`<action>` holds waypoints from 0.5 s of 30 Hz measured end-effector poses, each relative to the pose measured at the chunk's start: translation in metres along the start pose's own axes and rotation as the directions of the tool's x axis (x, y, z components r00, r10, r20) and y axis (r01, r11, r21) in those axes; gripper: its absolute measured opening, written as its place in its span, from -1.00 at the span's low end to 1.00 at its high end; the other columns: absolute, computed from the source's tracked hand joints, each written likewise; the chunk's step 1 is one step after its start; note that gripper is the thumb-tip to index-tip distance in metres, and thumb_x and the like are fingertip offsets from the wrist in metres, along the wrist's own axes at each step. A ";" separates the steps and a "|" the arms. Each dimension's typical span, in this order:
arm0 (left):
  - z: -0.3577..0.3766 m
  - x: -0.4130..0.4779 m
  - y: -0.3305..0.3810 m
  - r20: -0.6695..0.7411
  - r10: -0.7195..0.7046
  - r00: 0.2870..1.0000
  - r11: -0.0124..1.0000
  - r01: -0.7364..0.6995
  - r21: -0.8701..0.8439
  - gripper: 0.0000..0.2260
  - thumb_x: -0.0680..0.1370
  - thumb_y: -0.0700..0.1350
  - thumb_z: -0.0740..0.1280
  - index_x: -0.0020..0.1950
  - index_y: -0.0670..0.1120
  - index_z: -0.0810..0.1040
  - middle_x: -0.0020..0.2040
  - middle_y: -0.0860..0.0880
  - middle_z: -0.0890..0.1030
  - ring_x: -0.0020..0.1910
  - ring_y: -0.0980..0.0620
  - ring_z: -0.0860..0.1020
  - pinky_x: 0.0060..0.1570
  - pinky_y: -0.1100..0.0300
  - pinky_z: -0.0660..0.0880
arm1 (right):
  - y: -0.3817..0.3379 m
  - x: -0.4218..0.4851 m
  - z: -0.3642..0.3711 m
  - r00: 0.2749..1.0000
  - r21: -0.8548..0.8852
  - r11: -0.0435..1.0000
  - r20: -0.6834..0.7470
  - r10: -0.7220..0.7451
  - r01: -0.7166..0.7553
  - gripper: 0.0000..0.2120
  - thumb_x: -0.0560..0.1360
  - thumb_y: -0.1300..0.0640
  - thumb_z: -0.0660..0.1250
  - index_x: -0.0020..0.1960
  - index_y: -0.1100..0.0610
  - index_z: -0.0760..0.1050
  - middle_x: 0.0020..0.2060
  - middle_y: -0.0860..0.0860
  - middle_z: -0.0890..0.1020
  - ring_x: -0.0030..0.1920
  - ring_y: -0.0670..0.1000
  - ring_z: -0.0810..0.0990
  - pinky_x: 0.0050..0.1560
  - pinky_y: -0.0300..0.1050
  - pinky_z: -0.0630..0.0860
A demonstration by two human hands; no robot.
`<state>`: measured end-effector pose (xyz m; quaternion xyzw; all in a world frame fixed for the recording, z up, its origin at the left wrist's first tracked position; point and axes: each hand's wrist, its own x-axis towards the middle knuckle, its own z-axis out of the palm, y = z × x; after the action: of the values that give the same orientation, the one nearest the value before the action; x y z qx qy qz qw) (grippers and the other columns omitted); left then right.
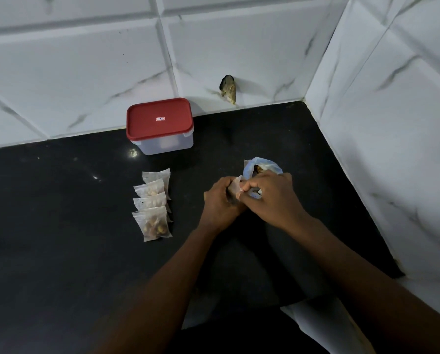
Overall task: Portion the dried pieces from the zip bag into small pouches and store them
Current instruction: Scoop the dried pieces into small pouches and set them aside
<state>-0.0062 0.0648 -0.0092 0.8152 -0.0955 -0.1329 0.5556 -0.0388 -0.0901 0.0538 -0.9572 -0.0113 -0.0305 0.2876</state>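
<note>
Pinching pouch between left grip and right grip, zip bag behind

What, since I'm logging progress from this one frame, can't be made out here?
All in the head view:
- Small pouch: mostly covered by the left hand and right hand, which grip it; its fill is hidden.
- Zip bag: lower part behind the right hand; amount left unseen.
- Red-lidded container: frosted walls blur contents; lid label too small.
- Filled pouches: overlap, count unsure.
</note>
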 end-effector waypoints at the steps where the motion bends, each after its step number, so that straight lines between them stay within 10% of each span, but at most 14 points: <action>1: 0.000 0.001 0.000 0.012 -0.017 1.000 1.000 0.017 -0.003 -0.59 0.44 0.04 0.55 0.24 0.04 0.57 0.10 0.08 0.64 0.06 0.14 0.62 0.13 0.03 0.61 | -0.001 0.000 0.000 0.999 -0.093 0.995 -0.004 -0.037 0.036 -0.80 0.53 -0.09 0.41 0.09 -0.05 0.67 -0.01 -0.05 0.68 0.10 -0.06 0.57 0.33 0.07 0.32; 6: -0.006 0.005 0.004 0.115 -0.043 0.992 0.999 0.044 -0.004 -0.57 0.45 -0.06 0.58 0.27 0.02 0.55 0.11 0.09 0.65 0.07 0.24 0.62 0.06 0.29 0.55 | -0.002 0.002 -0.002 0.988 -0.356 0.922 0.065 -0.138 0.152 -0.81 0.54 -0.14 0.33 0.05 -0.11 0.64 -0.06 -0.14 0.64 0.10 -0.05 0.53 0.24 0.05 0.24; 15: -0.009 0.002 0.004 0.142 0.006 0.990 1.000 -0.002 -0.029 -0.68 0.49 -0.16 0.55 0.18 -0.03 0.54 0.05 0.05 0.67 0.03 0.20 0.66 -0.01 0.31 0.58 | 0.005 0.004 -0.008 0.982 -0.135 0.981 0.144 -0.120 0.140 -0.86 0.59 -0.07 0.33 0.10 -0.09 0.60 0.01 -0.09 0.63 0.06 -0.13 0.49 0.28 -0.04 0.19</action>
<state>-0.0017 0.0708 -0.0021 0.7954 -0.1346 -0.1910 0.5593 -0.0352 -0.0989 0.0576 -0.9726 -0.0911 0.0148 0.2134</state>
